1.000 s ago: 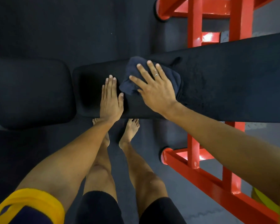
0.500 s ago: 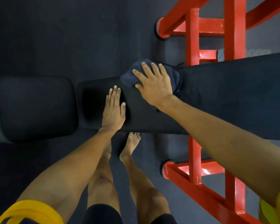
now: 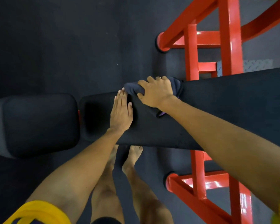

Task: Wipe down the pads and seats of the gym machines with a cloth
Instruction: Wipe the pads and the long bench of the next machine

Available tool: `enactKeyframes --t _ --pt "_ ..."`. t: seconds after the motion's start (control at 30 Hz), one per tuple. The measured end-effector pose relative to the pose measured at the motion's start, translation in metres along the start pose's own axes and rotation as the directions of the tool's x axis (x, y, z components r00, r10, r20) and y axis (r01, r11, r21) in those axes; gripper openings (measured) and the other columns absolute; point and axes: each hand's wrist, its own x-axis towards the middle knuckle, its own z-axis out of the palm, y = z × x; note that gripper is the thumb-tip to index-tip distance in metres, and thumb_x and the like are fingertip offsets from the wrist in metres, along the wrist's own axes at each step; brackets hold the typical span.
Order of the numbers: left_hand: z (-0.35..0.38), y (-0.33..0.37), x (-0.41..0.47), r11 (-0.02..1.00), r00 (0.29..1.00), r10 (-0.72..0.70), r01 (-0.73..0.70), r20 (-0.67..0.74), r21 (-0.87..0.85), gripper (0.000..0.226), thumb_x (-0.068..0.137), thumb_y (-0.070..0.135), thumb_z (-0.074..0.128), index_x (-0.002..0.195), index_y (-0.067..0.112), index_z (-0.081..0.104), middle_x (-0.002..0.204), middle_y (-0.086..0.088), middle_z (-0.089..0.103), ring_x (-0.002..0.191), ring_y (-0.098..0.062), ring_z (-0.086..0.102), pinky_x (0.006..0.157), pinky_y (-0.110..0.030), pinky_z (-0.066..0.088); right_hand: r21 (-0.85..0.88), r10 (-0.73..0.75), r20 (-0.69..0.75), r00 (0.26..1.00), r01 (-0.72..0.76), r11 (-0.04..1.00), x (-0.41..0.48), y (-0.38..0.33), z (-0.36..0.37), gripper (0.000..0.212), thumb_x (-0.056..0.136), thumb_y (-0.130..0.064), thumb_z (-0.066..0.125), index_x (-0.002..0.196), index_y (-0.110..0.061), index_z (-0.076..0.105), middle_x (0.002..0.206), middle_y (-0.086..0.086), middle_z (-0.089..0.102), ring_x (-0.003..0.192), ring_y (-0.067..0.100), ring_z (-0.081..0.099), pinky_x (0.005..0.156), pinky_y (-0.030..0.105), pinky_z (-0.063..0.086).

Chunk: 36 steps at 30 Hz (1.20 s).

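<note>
Right hand point(image 3: 155, 92): fingers curled over far edge of long black bench pad point(image 3: 225, 110), gripping dark blue cloth point(image 3: 132, 88); ring point(image 3: 158, 77) on one finger. Cloth bunched under palm, spilling out left of thumb and right of knuckles, draped over pad's far edge. Left hand point(image 3: 121, 110): flat on pad, fingers straight and together, fingertips just beside cloth. Separate seat pad point(image 3: 39, 123) left of left hand. Red steel frame point(image 3: 229, 46) beyond right-hand fingers.

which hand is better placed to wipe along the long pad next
Right: the right hand grips the cloth at the far edge of the long pad; the left hand rests flat on it, empty.
</note>
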Motion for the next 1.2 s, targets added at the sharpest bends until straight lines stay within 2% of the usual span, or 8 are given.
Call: enactKeyframes --t 0.13,0.23,0.4,0.53,0.77,0.97,1.07,1.2 --pt "0.005 0.016 0.005 0.999 1.000 -0.009 0.008 -0.026 -0.035 0.054 0.106 0.023 0.028 0.158 0.005 0.025 0.166 -0.008 0.024 0.156 -0.018 0.012 0.128 -0.038 0.009 -0.030 0.083 -0.149 0.985 -0.088 0.996 -0.040 0.050 0.002 0.057 0.093 -0.059 0.049 0.141 -0.027 0.053 0.125 0.008 0.064 0.113 0.037 0.060 0.097 0.047 0.040" --pt "0.007 0.027 0.009 0.998 0.999 -0.043 0.042 -0.028 -0.043 0.057 0.104 0.026 0.023 0.156 0.003 0.028 0.163 -0.010 0.029 0.155 -0.021 0.016 0.128 -0.042 0.010 -0.021 0.138 -0.142 0.980 -0.142 0.990 -0.041 0.051 0.002 0.055 0.092 -0.057 0.050 0.134 -0.023 0.058 0.121 0.011 0.065 0.110 0.039 0.060 0.095 0.048 0.040" --pt "0.009 0.026 0.010 0.999 0.999 -0.051 0.051 0.000 -0.020 0.059 0.104 0.028 0.021 0.155 0.000 0.025 0.163 -0.014 0.027 0.154 -0.024 0.017 0.128 -0.042 0.007 0.032 0.133 -0.124 0.983 -0.131 0.991 -0.016 0.006 0.009 0.053 0.098 -0.053 0.042 0.138 -0.020 0.053 0.134 0.014 0.058 0.122 0.037 0.054 0.102 0.047 0.036" --pt "0.008 0.025 0.008 0.999 0.999 -0.048 0.048 -0.005 -0.022 0.058 0.104 0.027 0.021 0.157 0.003 0.022 0.165 -0.011 0.023 0.155 -0.019 0.013 0.128 -0.039 0.004 0.076 0.101 -0.290 0.952 -0.083 0.994 -0.051 0.020 0.028 0.051 0.093 -0.040 0.062 0.140 -0.020 0.057 0.140 0.015 0.057 0.125 0.039 0.054 0.109 0.050 0.039" --pt "0.013 0.041 0.004 0.997 0.996 -0.072 0.069 -0.055 -0.042 0.057 0.106 0.028 0.023 0.158 0.006 0.021 0.167 -0.008 0.020 0.156 -0.019 0.009 0.128 -0.039 0.000 0.247 0.345 -0.472 0.812 -0.253 0.935 -0.095 0.030 0.041 0.059 0.089 -0.026 0.065 0.147 -0.023 0.054 0.159 0.013 0.042 0.148 0.042 0.034 0.123 0.052 0.022" --pt "0.012 0.043 0.001 0.995 0.998 0.066 -0.067 -0.018 -0.068 0.054 0.108 0.023 0.028 0.158 0.003 0.022 0.167 -0.010 0.019 0.156 -0.021 0.010 0.127 -0.046 0.006 0.195 0.206 -0.439 0.875 -0.131 0.972 -0.143 -0.004 0.076 0.067 0.088 -0.013 0.065 0.152 -0.024 0.048 0.163 0.012 0.036 0.152 0.035 0.030 0.125 0.047 0.021" --pt "0.007 0.046 0.002 0.993 0.994 0.108 -0.107 0.030 -0.043 0.055 0.108 0.026 0.024 0.159 0.004 0.021 0.167 -0.008 0.017 0.156 -0.019 0.010 0.127 -0.048 0.007 0.234 0.325 -0.456 0.829 -0.241 0.942 -0.160 0.014 0.068 0.071 0.083 -0.010 0.065 0.151 -0.026 0.050 0.163 0.009 0.037 0.151 0.033 0.033 0.125 0.046 0.021" --pt "0.008 0.052 -0.006 0.969 0.967 0.245 -0.244 0.068 -0.030 0.056 0.107 0.024 0.028 0.159 0.005 0.020 0.168 -0.008 0.015 0.157 -0.019 0.006 0.127 -0.048 0.005 0.411 0.557 -0.441 0.703 -0.393 0.822 -0.146 -0.005 0.063 0.072 0.084 -0.007 0.062 0.152 -0.024 0.048 0.166 0.009 0.030 0.154 0.033 0.025 0.127 0.046 0.015"
